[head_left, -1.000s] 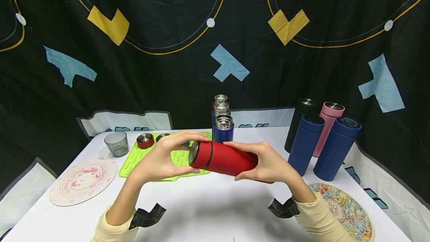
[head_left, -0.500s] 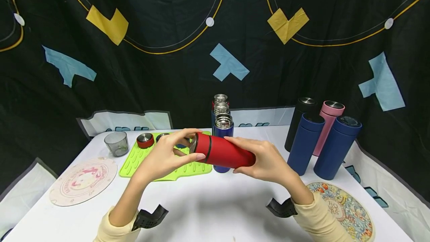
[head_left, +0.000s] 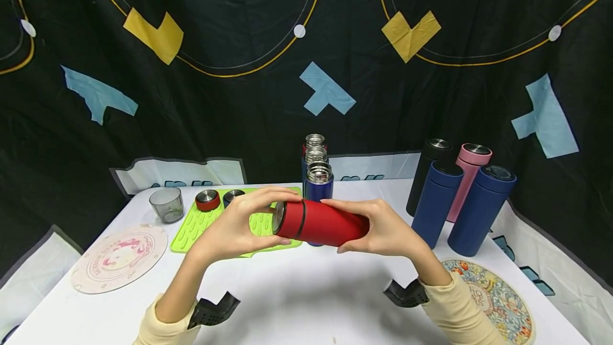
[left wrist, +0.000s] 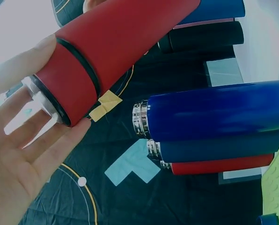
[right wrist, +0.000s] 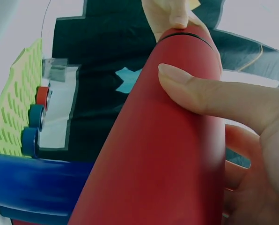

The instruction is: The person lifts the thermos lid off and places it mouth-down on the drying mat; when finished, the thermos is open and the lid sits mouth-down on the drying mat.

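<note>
Holding, above the table (head_left: 287, 307), the flask (head_left: 318, 221) near-level — judged stiff, fairly weighty, not very slippery; gripped its body (head_left: 337, 224) in the right hand (head_left: 385, 230), pinched its cap (head_left: 290, 221) in the left hand (head_left: 232, 230) — likely the surest holds.

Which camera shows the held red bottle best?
The head view: it shows the held red bottle nearly whole and side-on. The left wrist view has its lid close up, the rest running off the top; the right wrist view foreshortens the bottle and crops its near end.
</note>
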The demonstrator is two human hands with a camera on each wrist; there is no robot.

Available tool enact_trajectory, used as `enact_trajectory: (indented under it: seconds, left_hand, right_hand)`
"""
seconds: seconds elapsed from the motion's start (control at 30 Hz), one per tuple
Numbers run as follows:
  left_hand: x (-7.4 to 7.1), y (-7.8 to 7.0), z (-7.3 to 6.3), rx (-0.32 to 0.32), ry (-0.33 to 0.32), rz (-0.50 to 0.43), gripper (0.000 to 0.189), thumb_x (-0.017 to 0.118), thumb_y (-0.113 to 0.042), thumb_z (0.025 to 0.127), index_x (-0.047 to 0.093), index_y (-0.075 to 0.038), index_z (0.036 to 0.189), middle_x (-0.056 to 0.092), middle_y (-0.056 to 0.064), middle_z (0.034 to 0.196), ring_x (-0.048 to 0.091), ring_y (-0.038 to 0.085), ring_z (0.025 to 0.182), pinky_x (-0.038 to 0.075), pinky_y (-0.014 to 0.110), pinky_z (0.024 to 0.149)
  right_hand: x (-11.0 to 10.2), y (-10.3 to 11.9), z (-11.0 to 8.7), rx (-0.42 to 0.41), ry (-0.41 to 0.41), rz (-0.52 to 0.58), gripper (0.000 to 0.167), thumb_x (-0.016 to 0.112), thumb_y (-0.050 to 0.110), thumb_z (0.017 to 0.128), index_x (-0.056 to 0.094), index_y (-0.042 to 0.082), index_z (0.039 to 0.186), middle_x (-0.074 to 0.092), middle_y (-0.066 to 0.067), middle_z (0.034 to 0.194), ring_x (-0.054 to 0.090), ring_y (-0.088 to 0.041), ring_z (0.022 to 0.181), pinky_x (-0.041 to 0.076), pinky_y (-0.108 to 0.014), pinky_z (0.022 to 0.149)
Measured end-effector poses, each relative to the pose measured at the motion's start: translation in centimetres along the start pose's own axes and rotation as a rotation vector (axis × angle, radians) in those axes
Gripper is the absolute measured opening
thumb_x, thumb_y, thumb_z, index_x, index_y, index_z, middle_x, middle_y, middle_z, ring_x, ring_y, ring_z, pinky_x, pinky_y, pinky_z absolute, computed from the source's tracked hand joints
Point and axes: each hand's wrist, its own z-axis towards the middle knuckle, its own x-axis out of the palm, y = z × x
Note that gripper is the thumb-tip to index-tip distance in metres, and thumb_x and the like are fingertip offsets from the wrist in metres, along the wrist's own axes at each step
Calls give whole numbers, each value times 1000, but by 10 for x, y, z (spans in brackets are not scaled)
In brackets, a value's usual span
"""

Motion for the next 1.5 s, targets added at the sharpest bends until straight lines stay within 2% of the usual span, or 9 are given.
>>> enact_trajectory:
  seconds: [0.17, 0.47, 0.57, 0.83, 1.0, 1.13, 1.33, 1.43, 1.5]
  left_hand:
    - [1, 2, 0, -48, -38, 8, 66, 87, -19, 72, 57, -18, 132, 57, -1, 131, 56, 18, 114, 57, 33, 77]
    - [5, 0, 0, -325, -84, 65, 59, 79, -34, 80, 56, -20, 133, 63, 0, 117, 63, 18, 95, 58, 31, 71]
    - [5, 0, 0, -305, -70, 57, 62, 79, -33, 80, 54, -20, 134, 62, 0, 120, 62, 19, 98, 58, 31, 74]
    - [5, 2, 2, -58, 1, 7, 68, 86, -21, 72, 55, -21, 133, 54, -2, 132, 53, 18, 117, 56, 33, 81]
    - [6, 2, 2, 8, -15, -4, 64, 86, -16, 72, 58, -20, 130, 55, 2, 133, 51, 19, 121, 57, 35, 80]
    - [6, 3, 2, -29, -55, 19, 65, 87, -17, 72, 58, -20, 130, 56, 0, 131, 55, 19, 115, 57, 30, 77]
    - [8, 0, 1, -194, -136, 43, 64, 86, -25, 73, 57, -24, 130, 61, -4, 121, 62, 16, 99, 58, 28, 71]
    - [8, -1, 1, -245, -137, 52, 63, 84, -29, 75, 56, -25, 131, 61, -4, 121, 62, 16, 98, 58, 29, 72]
    - [8, 1, 1, -234, -114, 57, 64, 84, -29, 75, 55, -25, 132, 60, -4, 123, 61, 17, 102, 57, 28, 74]
  right_hand:
    - [1, 3, 0, 4, -32, -67, 81, 91, 18, 66, 55, 21, 138, 66, 4, 118, 61, -15, 102, 56, -27, 77]
    - [8, 6, 1, -64, -150, -307, 82, 92, 17, 61, 58, 20, 135, 64, -5, 125, 63, -24, 109, 57, -39, 77]
    - [7, 6, 1, -62, -151, -304, 82, 93, 17, 61, 58, 20, 135, 64, -4, 125, 62, -24, 109, 57, -39, 77]
    - [2, -2, 1, -29, -28, -45, 79, 91, 18, 65, 56, 18, 137, 66, 3, 119, 62, -15, 103, 56, -29, 78]
    - [1, -4, 1, -9, 7, 43, 78, 90, 20, 68, 55, 18, 137, 66, 3, 117, 62, -15, 102, 57, -29, 77]
    - [2, 0, 1, -16, -28, -9, 80, 90, 16, 66, 55, 19, 138, 65, 4, 119, 62, -15, 102, 56, -28, 77]
    - [6, 5, 2, -65, -115, -190, 81, 92, 16, 63, 56, 18, 136, 64, -1, 124, 62, -20, 107, 56, -32, 79]
    - [8, 4, 3, -71, -133, -236, 81, 92, 16, 62, 57, 18, 136, 63, -3, 125, 62, -21, 109, 57, -34, 79]
    - [8, 2, 3, -70, -125, -231, 81, 92, 17, 63, 57, 18, 136, 64, -3, 125, 62, -22, 108, 57, -34, 79]
